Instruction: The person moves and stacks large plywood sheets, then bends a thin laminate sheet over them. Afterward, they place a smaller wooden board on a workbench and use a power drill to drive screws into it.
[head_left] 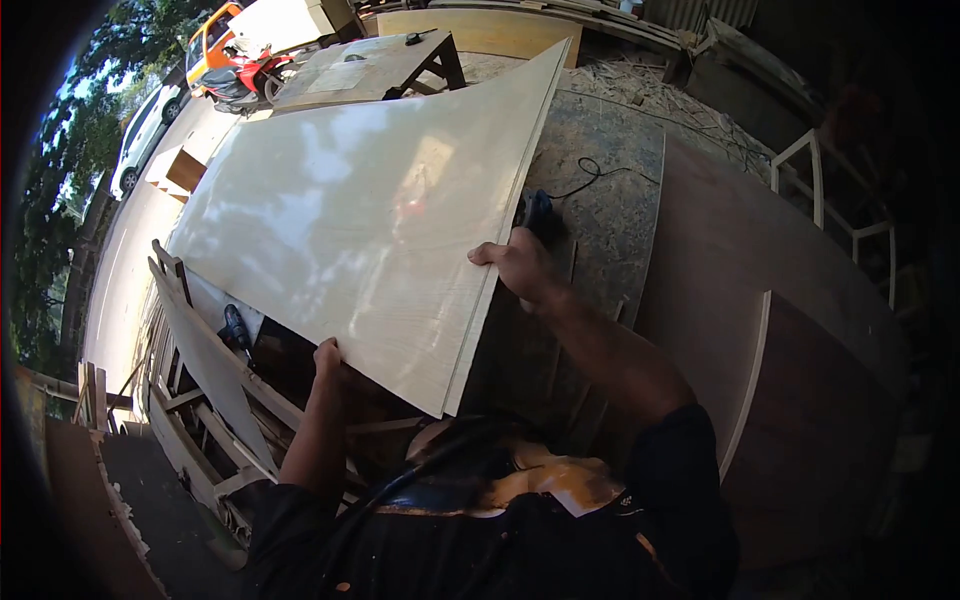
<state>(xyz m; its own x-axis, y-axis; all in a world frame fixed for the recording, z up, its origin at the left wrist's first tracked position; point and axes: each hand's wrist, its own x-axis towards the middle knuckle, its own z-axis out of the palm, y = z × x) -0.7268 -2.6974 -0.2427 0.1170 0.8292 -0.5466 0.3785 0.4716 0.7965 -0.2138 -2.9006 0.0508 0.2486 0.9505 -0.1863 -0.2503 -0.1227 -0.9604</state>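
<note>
A large pale plywood sheet (pixel 320 210) with a glossy face reaches away from my body, tilted. Along its right side a second edge shows, so at least two sheets seem to lie together. My right hand (pixel 515 265) grips that right edge, thumb on top and fingers underneath, out of sight. At the near edge my left hand (pixel 328 357) is closed on the sheet, its fingers mostly hidden below. Just beyond my right hand, a dark blue power tool (pixel 540 212) with a cord rests on the stained worktable (pixel 610 190).
A cordless drill (pixel 236 325) lies left of the sheet, near a wooden frame (pixel 200 400). Behind stands another table (pixel 350 72), with a red motorbike (pixel 245 80) beside it. Brown boards (pixel 740 240) lie to the right, below pale wooden frames (pixel 818 180). Scrap covers the ground behind.
</note>
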